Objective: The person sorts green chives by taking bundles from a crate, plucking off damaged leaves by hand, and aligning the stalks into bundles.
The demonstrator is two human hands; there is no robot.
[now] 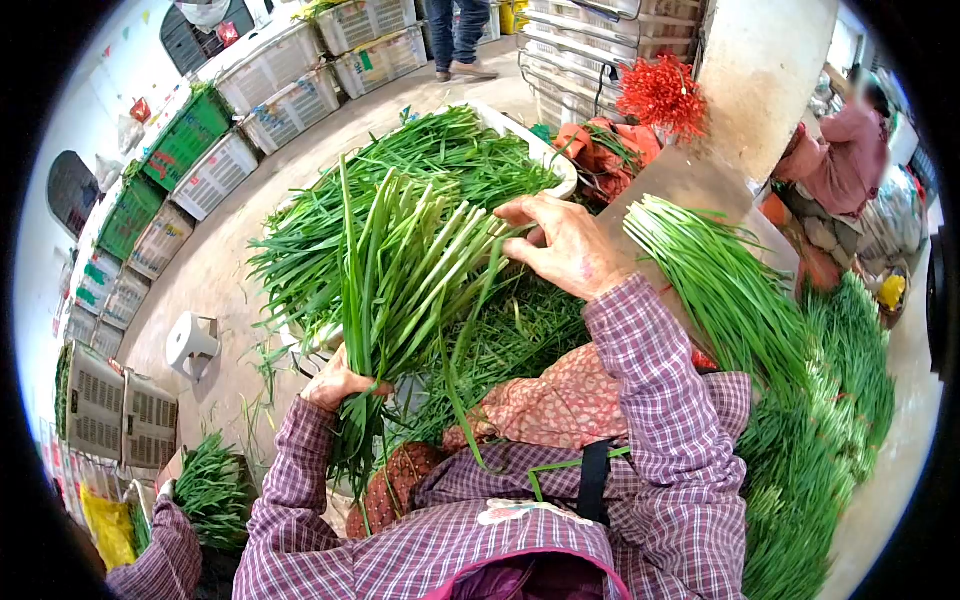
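A bunch of long green stalks with pale ends (400, 270) stands tilted in front of me. Wrapped round its lower, leafy part is my left hand (342, 382). My right hand (560, 245) is at the upper right of the bunch, thumb and fingertips pinched at a thin green leaf beside the pale ends. Behind the bunch, a large heap of loose green stalks (470, 150) fills a white tub (545, 150). Cut or fallen leaves (520, 340) lie close to my lap. To the right, a neat bunch (710, 280) rests on a brown board (650, 262).
Many bundled greens (820, 420) are piled at the right. Red ties (662, 97) hang by a pillar (765, 80). Crates (265, 75) line the back left, with a white stool (192, 345) on the floor. Co-workers are at the right (845, 160), back and lower left.
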